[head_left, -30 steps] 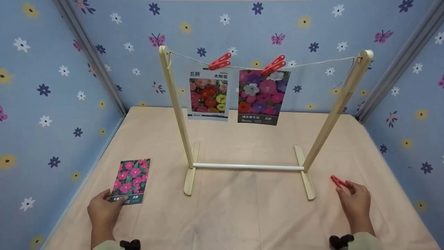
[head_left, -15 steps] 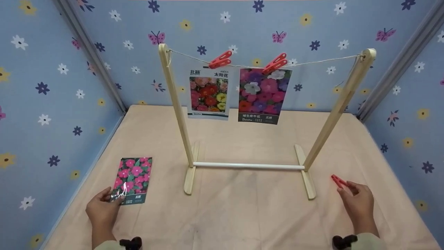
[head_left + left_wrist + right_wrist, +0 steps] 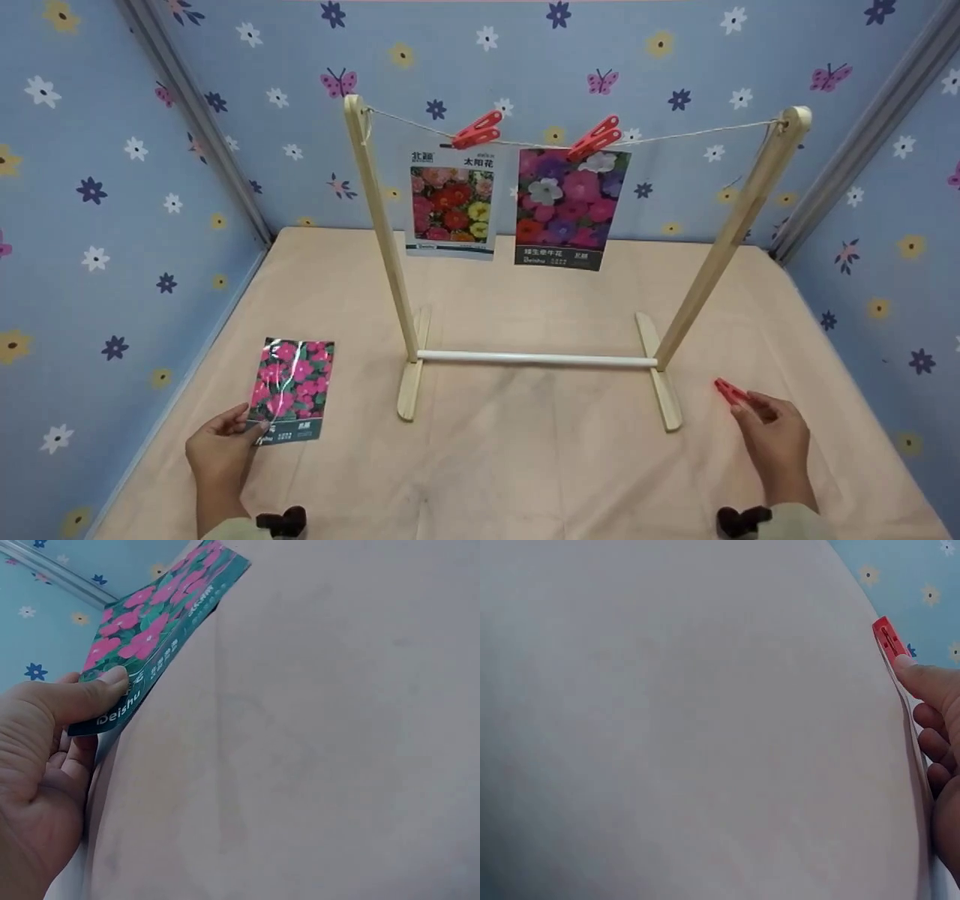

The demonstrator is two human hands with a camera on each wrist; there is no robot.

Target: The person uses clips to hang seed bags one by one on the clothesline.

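My left hand (image 3: 225,454) pinches the lower left corner of a seed packet (image 3: 294,379) with pink flowers, at the table's left side. In the left wrist view the thumb lies over the packet's (image 3: 154,634) dark green lower band. On the right, my right hand (image 3: 776,442) holds a red clothespin (image 3: 729,391) between thumb and fingers. The right wrist view shows the thumb on the clothespin's (image 3: 889,640) near end. Two more packets, one white-bordered (image 3: 450,202) and one with purple and pink flowers (image 3: 568,206), hang from a string (image 3: 690,136) by red clothespins (image 3: 477,130).
A wooden stand stretches the string between its left post (image 3: 381,232) and right post (image 3: 731,240). A white rod (image 3: 536,359) joins the posts low down, above flat wooden feet (image 3: 409,390). Flower-patterned walls (image 3: 247,150) border the peach tablecloth (image 3: 495,450).
The pink-flower packet in my left hand has shifted slightly to the right and its angle has changed, with glare now across it. My right hand and its clothespin have hardly moved.
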